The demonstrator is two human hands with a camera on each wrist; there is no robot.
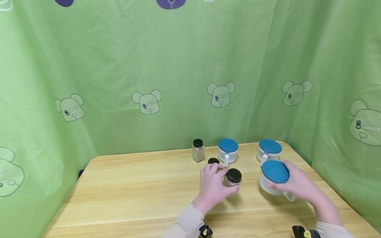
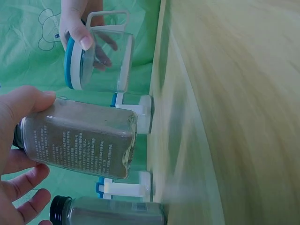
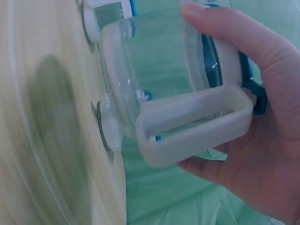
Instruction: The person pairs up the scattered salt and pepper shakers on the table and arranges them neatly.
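My left hand (image 1: 212, 185) grips a square glass jar (image 2: 79, 138) with a black lid, between thumb and fingers. Its contents look greyish, with fine print on the side, and its base hangs above the table. On the right, my right hand (image 1: 299, 185) holds a clear canister (image 3: 154, 61) near its blue lid (image 1: 275, 171). The canister is tilted off the tabletop, its white handle (image 3: 197, 126) facing the right wrist camera. Beyond my left fingers stands another black-lidded jar (image 1: 213, 161), mostly hidden in the head view.
A third black-lidded jar (image 1: 198, 151) stands near the table's back edge. Two more blue-lidded canisters, one in the middle (image 1: 228, 150) and one at right (image 1: 269, 150), stand along the back. Behind the wooden table (image 1: 134, 188) hangs a green curtain (image 1: 178, 59).
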